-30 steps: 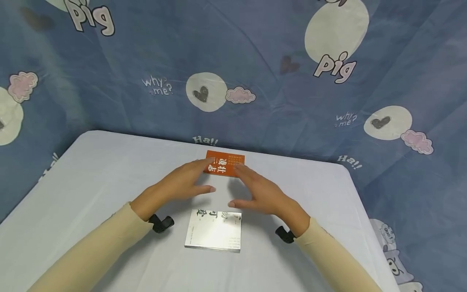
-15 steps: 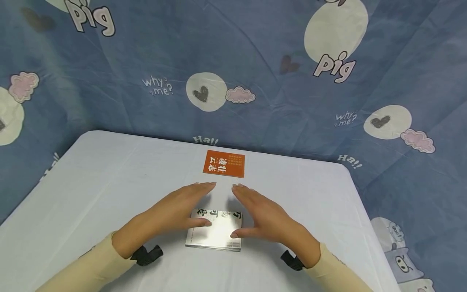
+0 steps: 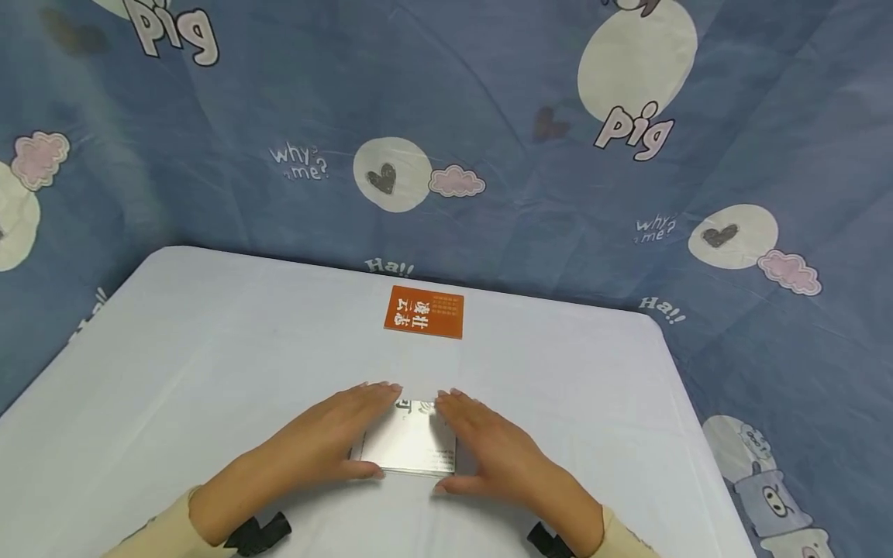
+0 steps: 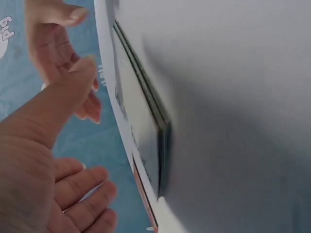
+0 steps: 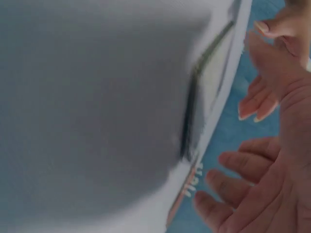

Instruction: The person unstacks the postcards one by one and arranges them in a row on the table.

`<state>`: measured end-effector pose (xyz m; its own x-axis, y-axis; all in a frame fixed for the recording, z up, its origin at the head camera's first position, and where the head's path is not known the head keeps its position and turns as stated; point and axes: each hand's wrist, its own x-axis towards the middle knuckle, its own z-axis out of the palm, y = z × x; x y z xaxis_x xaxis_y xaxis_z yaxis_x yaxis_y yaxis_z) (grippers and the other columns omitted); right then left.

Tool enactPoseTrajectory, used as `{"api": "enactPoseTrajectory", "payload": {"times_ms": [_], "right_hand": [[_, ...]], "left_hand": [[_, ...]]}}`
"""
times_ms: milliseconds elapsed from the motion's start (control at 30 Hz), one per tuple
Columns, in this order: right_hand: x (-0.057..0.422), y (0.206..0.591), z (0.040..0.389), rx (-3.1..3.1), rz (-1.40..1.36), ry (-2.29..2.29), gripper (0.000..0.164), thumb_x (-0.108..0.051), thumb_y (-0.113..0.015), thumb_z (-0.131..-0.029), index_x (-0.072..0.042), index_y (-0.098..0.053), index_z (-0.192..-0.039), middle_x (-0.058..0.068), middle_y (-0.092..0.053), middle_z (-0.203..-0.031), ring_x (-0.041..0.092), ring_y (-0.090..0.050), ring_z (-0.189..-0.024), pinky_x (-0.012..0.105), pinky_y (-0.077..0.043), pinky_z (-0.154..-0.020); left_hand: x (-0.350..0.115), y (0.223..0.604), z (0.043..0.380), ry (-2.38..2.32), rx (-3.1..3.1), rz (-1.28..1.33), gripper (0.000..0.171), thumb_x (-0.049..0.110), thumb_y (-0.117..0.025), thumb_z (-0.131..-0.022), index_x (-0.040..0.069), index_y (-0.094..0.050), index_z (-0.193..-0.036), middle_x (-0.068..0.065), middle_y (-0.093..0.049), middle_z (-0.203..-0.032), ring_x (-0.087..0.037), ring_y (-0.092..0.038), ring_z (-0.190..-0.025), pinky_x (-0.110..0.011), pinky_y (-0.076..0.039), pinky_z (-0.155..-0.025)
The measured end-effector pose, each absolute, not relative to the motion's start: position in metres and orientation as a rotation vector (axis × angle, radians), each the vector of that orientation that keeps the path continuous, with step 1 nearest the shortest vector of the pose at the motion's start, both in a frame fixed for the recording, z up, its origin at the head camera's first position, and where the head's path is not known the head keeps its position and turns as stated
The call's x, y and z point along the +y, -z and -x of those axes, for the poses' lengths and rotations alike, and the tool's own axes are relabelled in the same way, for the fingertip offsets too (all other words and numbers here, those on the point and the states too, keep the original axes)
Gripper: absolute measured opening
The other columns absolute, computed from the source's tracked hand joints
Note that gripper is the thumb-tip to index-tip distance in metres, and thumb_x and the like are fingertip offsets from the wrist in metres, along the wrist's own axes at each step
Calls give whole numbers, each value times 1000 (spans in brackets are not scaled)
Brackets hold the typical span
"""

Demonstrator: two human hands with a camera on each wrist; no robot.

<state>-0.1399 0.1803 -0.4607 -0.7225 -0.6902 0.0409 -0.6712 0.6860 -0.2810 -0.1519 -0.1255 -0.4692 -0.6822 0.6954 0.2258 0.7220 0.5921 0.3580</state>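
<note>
A thin stack of silvery-white booklets (image 3: 413, 446) with dark characters on its cover lies flat near the front of the table. My left hand (image 3: 317, 442) hovers over its left side, and my right hand (image 3: 498, 449) over its right side. Both have fingers extended and thumbs spread toward the near edge. In the left wrist view a gap shows between my left hand (image 4: 39, 160) and the layered edge of the stack (image 4: 146, 92). The right wrist view likewise shows my right hand (image 5: 272, 160) apart from the stack (image 5: 194, 97). Nothing is held.
Farther back, near the table's rear edge, lies an orange booklet (image 3: 424, 312) with white characters. A white cloth covers the table (image 3: 209, 356). Behind and beside it hangs a blue printed curtain (image 3: 488, 93).
Both hands have drawn back toward the body, from over the orange booklet to either side of the silvery stack, and come lower. The orange booklet and the stack stay in place.
</note>
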Motion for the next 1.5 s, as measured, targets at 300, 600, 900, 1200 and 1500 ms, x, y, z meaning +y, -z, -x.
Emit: {"api": "enactPoseTrajectory", "payload": {"times_ms": [300,600,900,1200,1500], "right_hand": [[172,476,128,2854,976,340,107,-58,-82,-85,0,-34,-161,15,-35,-167,36,-38,-150,48,-50,-110],[168,478,127,2862,880,371,107,-54,-87,-82,0,-37,-160,16,-40,-164,34,-40,-149,47,-51,-108],[166,476,127,2869,797,464,99,-48,-91,-79,-4,-46,-155,19,-49,-156,35,-46,-145,50,-54,-103],[161,474,129,2863,803,491,95,-48,-91,-80,-5,-48,-153,18,-51,-154,35,-47,-145,51,-55,-103],[157,474,134,2874,822,473,92,-46,-92,-78,-7,-50,-150,16,-54,-151,35,-49,-143,49,-56,-101]], "left_hand": [[-132,477,142,634,-2868,1117,103,43,-92,-79,1,-42,-158,-16,-43,-162,-34,-41,-149,-52,-39,-118],[-139,484,140,769,-2966,1007,103,40,-94,-77,1,-42,-158,-16,-44,-161,-35,-44,-146,-53,-43,-114],[-139,487,140,882,-3001,891,98,35,-94,-78,7,-44,-158,-11,-46,-160,-31,-46,-146,-50,-44,-114],[-141,483,141,889,-2990,878,99,34,-96,-75,9,-46,-157,-12,-50,-157,-32,-51,-142,-50,-47,-112],[-140,487,145,932,-3005,860,98,33,-96,-75,8,-47,-156,-12,-50,-158,-33,-49,-144,-50,-44,-114]]}}
